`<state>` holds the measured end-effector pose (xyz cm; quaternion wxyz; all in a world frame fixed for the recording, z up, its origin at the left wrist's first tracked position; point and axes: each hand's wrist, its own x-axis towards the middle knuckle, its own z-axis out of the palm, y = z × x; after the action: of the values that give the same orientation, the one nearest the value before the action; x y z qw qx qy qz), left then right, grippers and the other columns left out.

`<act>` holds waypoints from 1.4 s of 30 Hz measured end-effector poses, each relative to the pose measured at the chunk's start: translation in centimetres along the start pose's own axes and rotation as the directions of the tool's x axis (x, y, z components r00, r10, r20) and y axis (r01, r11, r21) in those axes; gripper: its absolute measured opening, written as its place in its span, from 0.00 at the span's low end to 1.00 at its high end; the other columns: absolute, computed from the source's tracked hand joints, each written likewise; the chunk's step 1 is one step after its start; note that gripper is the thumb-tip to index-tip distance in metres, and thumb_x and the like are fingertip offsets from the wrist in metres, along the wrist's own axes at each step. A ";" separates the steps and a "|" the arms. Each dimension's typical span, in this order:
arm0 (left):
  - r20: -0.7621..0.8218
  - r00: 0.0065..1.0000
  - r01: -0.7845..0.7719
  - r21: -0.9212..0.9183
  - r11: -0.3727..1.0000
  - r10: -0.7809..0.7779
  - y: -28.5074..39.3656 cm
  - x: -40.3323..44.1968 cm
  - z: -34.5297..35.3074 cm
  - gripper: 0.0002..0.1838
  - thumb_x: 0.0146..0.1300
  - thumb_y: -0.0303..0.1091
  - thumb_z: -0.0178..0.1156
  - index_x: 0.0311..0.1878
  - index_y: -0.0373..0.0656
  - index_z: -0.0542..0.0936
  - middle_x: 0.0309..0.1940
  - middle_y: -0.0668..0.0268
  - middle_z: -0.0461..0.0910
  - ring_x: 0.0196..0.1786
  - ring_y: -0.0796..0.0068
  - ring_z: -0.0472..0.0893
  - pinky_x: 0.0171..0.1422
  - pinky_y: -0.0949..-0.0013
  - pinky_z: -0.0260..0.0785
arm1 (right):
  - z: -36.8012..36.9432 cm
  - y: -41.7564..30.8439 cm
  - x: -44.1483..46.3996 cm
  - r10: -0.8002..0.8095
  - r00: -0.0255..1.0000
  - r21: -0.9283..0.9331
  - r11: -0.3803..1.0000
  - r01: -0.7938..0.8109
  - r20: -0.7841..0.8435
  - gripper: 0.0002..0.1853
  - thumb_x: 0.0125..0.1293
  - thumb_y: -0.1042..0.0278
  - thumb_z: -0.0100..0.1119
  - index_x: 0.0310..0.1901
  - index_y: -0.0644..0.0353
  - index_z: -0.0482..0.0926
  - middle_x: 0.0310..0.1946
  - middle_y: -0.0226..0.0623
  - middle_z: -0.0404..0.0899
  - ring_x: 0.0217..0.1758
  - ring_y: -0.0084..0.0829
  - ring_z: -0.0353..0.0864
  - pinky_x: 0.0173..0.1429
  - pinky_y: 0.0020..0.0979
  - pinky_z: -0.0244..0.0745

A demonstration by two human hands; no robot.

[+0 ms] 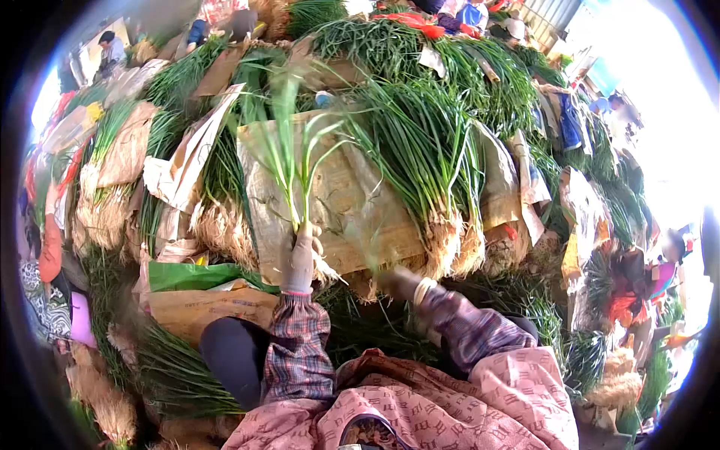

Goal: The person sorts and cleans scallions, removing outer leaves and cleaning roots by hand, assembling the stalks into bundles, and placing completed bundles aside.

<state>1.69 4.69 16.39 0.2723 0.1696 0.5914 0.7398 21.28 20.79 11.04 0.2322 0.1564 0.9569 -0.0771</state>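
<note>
My left hand [302,259], in a pale glove, is closed round the base of a few long green leafy stalks [289,161]. Their leaves point away from me, and pale roots [324,270] hang out beside the fingers. My right hand [401,283] is smeared by motion, low and to the right of the left hand. A faint green streak shows above it; whether the fingers hold anything cannot be made out. Just beyond both hands lies a tan sheet [337,202]. On its right edge rests a thick bundle of green stalks [420,150] with bushy, straw-coloured roots [442,240].
More rooted bundles [225,225] lie to the left among paper sheets [191,161]. Heaped greens [375,45] fill the back. A green-and-brown sack [210,296] lies by my left knee, with loose greens [187,367] below. Other people [112,52] are at the edges.
</note>
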 end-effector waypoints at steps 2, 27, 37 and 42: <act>0.140 0.974 0.201 -0.155 0.967 -0.180 -3.7 1.0 1.6 0.20 0.67 0.50 0.52 0.34 0.41 0.77 0.15 0.71 0.72 0.14 0.85 0.67 0.17 0.82 0.60 | 1.8 -0.9 -1.0 0.044 0.996 -0.249 0.968 -0.023 0.078 0.25 0.63 0.50 0.54 0.55 0.59 0.70 0.43 0.42 0.79 0.38 0.37 0.79 0.43 0.35 0.77; 0.208 0.820 0.572 -0.313 0.758 -0.534 -1.9 -2.4 2.1 0.15 0.62 0.39 0.57 0.46 0.37 0.77 0.22 0.68 0.74 0.22 0.70 0.74 0.38 0.61 0.73 | -6.7 -1.0 -0.5 0.399 0.464 0.302 0.914 -0.271 -0.791 0.21 0.70 0.49 0.41 0.25 0.54 0.70 0.15 0.29 0.65 0.14 0.22 0.62 0.17 0.33 0.62; 0.377 0.816 0.553 -0.293 0.780 -0.438 -8.1 -2.1 1.6 0.15 0.64 0.43 0.57 0.43 0.40 0.80 0.33 0.67 0.79 0.33 0.77 0.75 0.38 0.73 0.69 | -8.1 -3.4 0.1 0.229 0.906 0.401 0.913 -0.073 -0.355 0.14 0.70 0.61 0.44 0.53 0.52 0.73 0.36 0.41 0.79 0.34 0.30 0.78 0.39 0.29 0.77; 0.313 0.872 0.422 -0.093 0.902 -0.376 -4.0 -1.7 0.6 0.19 0.65 0.45 0.55 0.47 0.40 0.80 0.28 0.73 0.79 0.26 0.83 0.71 0.30 0.77 0.62 | -4.5 4.1 4.5 0.286 0.940 0.195 0.927 -0.320 0.184 0.23 0.69 0.55 0.46 0.65 0.47 0.63 0.52 0.38 0.77 0.45 0.29 0.79 0.51 0.28 0.76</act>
<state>4.17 4.76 12.75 0.5149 0.1268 0.5071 0.6794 17.00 26.78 12.61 0.2949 0.3214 0.8858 -0.1582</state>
